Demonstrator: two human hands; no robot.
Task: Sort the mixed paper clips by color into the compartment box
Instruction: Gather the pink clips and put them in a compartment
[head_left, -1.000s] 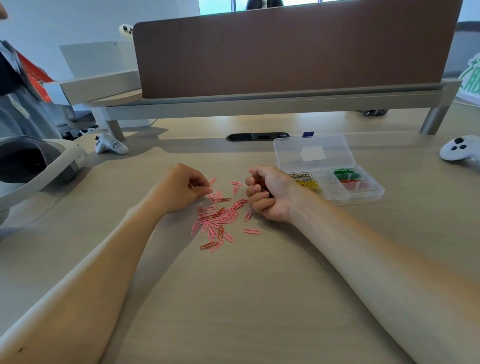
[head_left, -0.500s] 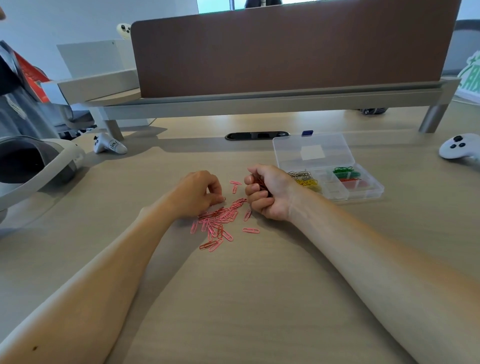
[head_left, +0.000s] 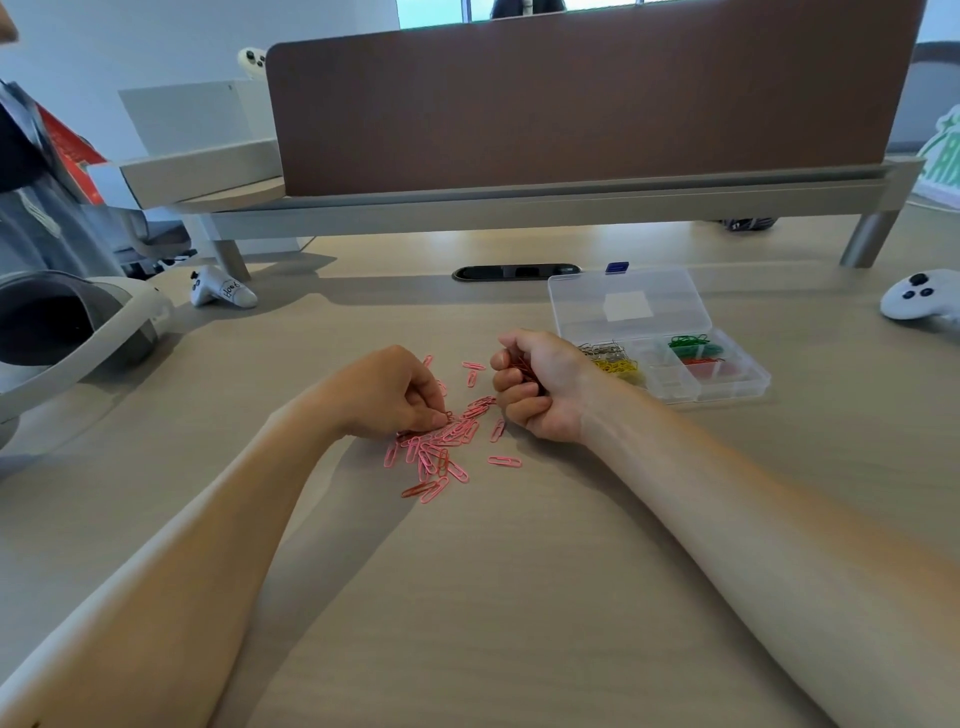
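A loose pile of pink paper clips (head_left: 441, 452) lies on the wooden desk between my hands. My left hand (head_left: 395, 395) rests on the pile's left edge, its fingertips pinching a clip there. To the right of the pile, my right hand (head_left: 540, 384) is a fist gripping a bunch of dark red paper clips (head_left: 524, 370). The clear compartment box (head_left: 727, 384) stands open right of that hand, its lid (head_left: 628, 306) folded back. Its compartments hold silver, yellow, green and red clips.
A brown divider panel (head_left: 571, 98) on a raised shelf crosses the back of the desk. A white headset (head_left: 78, 332) sits far left, one white controller (head_left: 221, 293) behind it and another (head_left: 919, 301) far right. A black cable slot (head_left: 514, 271) lies behind the box.
My left hand has slid down and right from the pile's top onto its left edge and closed its fingers on a clip. My right fist has stayed in place.
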